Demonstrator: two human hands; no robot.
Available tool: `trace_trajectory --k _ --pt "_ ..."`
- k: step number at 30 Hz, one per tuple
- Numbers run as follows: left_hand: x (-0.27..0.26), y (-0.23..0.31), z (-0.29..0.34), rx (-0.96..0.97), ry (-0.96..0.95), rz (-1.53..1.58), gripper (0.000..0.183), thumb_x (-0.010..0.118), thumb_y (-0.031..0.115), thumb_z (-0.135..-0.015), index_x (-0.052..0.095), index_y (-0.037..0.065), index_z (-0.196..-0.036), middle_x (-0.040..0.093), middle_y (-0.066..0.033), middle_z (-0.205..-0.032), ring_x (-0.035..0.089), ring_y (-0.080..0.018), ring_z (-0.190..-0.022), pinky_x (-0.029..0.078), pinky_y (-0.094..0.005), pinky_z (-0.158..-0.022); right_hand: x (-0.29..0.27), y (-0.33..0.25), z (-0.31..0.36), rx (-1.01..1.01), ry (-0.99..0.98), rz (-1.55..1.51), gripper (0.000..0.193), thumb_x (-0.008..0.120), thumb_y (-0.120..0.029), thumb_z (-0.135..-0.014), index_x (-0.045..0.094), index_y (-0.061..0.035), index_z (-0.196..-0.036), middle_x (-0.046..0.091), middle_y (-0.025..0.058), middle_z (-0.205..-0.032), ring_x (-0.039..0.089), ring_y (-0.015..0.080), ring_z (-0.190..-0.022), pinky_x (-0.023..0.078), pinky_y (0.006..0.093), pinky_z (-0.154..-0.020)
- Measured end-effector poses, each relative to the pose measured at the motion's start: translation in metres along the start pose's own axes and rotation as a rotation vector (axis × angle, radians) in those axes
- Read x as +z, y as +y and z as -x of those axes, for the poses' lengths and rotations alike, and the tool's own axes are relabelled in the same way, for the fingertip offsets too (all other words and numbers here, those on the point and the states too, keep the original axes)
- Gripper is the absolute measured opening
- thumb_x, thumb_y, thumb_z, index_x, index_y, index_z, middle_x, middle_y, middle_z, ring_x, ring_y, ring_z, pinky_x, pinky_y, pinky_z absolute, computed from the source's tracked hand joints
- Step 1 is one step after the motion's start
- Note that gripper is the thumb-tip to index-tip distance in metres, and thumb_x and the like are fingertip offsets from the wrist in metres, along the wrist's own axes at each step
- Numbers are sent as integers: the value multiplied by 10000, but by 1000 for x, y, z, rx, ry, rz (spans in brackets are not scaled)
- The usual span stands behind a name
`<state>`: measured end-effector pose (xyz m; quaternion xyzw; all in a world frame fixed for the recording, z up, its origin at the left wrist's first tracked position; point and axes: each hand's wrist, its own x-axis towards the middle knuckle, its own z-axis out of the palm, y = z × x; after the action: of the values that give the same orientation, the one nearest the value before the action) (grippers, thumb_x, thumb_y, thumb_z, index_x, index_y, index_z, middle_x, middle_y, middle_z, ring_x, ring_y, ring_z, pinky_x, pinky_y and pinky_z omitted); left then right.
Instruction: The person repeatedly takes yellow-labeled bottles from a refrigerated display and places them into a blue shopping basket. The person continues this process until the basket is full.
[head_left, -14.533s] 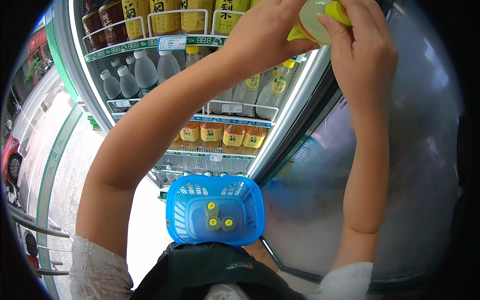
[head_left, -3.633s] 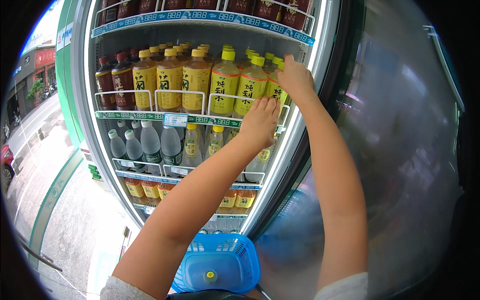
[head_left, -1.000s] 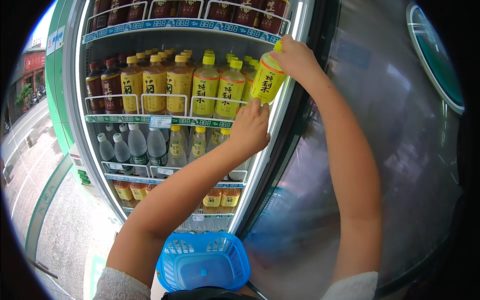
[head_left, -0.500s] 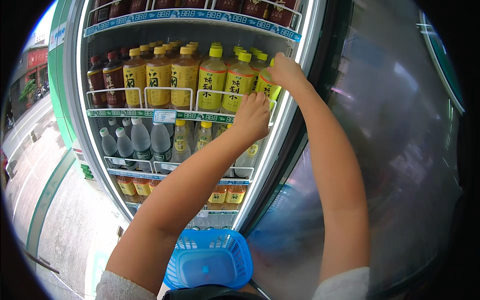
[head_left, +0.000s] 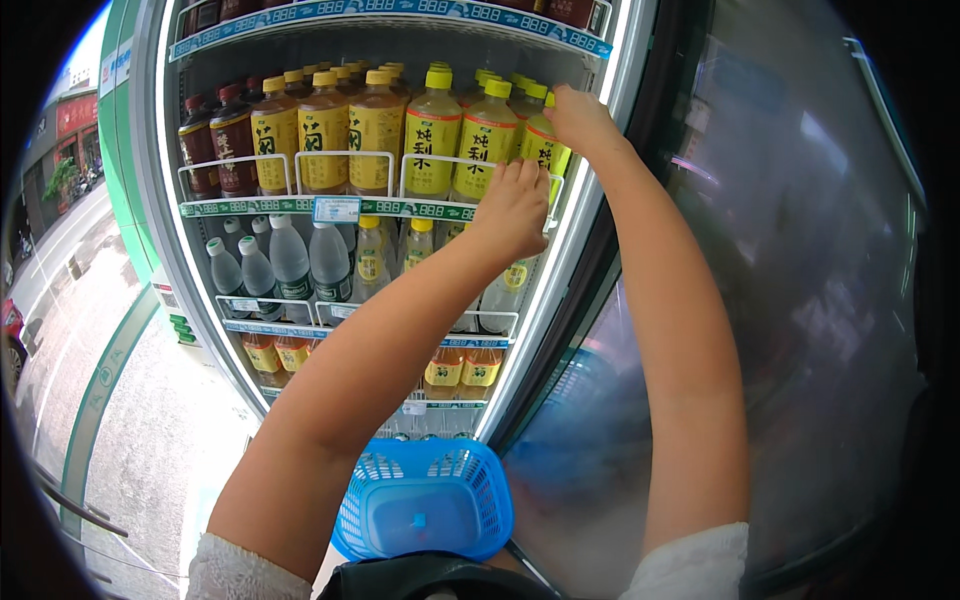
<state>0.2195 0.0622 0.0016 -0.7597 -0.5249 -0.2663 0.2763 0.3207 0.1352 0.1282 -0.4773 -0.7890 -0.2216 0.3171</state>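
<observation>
Head view: restock of the cooler shelf looks nearly done.
Right hand is closed around the yellow-capped bottle at the shelf's right end, bottle upright in its row. Left hand, fingers spread flat, presses on the wire rail just below that bottle, clasping nothing. Blue basket, below the shelf, holds one small item, so my read is little remains.

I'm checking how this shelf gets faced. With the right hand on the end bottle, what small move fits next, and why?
Probably a short push back and upright. The right hand rests on top of the yellow-capped bottle at the row's right end, which looks slightly tilted against the door frame, while the left hand steadies the white wire shelf rail. The blue basket below looks empty.
</observation>
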Motion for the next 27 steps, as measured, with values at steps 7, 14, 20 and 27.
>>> trace_trajectory --k 7,14,20,27 --pt "1 -10 23 91 24 -19 762 773 286 -742 481 -67 -1351 389 -279 -1433 311 -409 -1421 242 -471 -1195 -1 -8 0 -4 -10 -32 359 607 -238 -963 594 -9 -1239 691 273 -1045 670 424 -1007 555 477 -853" --pt "35 0 164 113 -95 414 619 747 225 -825 510 29 -1362 313 -254 -1498 317 -440 -1421 323 -476 -1156 19 -9 33 -16 375 -54 304 611 -216 -953 599 -32 -1194 685 177 -871 690 402 -892 570 470 -805" --pt "39 -32 276 -305 -301 767 569 724 174 -860 510 66 -1377 397 -205 -1428 419 -404 -1347 404 -458 -1088 65 -50 197 -141 258 -573 146 677 -191 -912 658 -52 -869 645 96 -822 666 305 -719 523 377 -595" --pt "39 -26 237 -423 -256 889 672 686 79 -894 362 33 -1481 452 -162 -1387 632 -198 -1010 556 -313 -814 182 -56 224 220 2 -993 509 667 -205 -894 507 -17 -1339 650 173 -1174 676 324 -899 546 387 -756"
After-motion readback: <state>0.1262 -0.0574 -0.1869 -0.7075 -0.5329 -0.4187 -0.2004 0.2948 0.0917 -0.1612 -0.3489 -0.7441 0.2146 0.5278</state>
